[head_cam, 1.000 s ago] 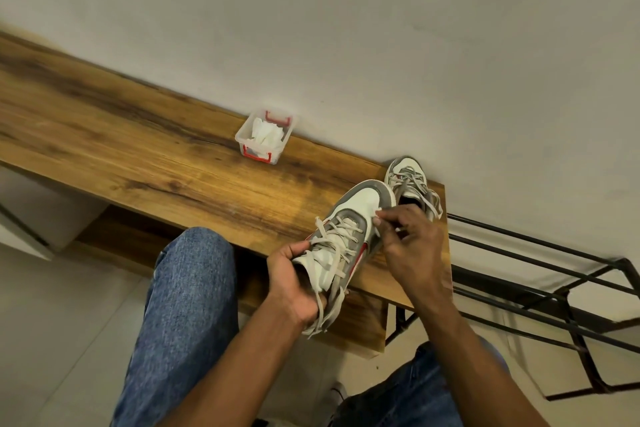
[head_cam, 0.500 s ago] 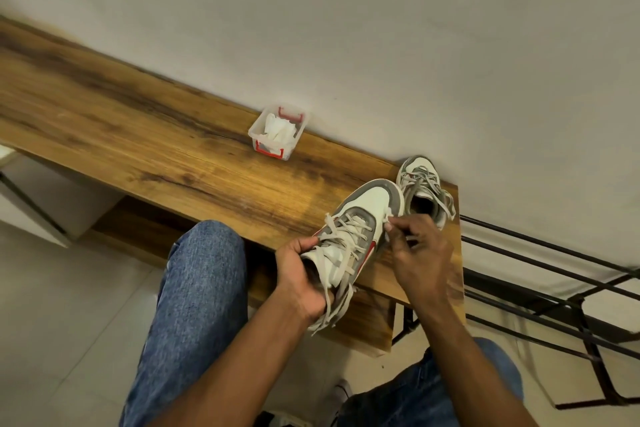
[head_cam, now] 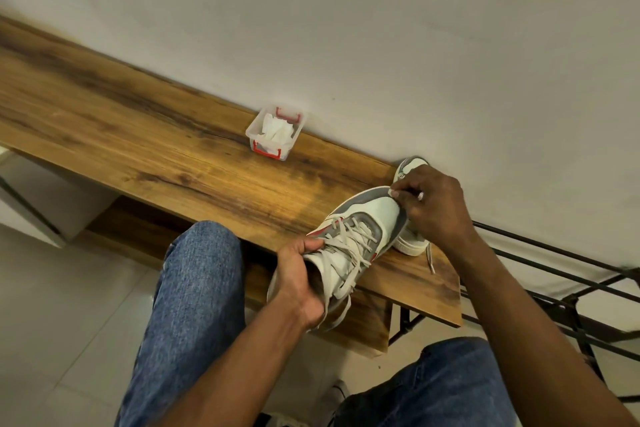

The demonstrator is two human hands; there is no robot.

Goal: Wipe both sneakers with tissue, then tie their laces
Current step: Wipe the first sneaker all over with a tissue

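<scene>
White tissue (head_cam: 394,192) sits pinched in the right hand (head_cam: 438,208) at the toe of the near sneaker (head_cam: 360,236), which the left hand (head_cam: 298,282) grips over the surface (head_cam: 156,149). Wipe firmly; keep the heel braced.

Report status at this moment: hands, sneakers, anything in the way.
Left hand grips near sneaker at the collar. Right hand pinches tissue at its toe. Laces untied. Far sneaker mostly hidden behind right hand.
</scene>
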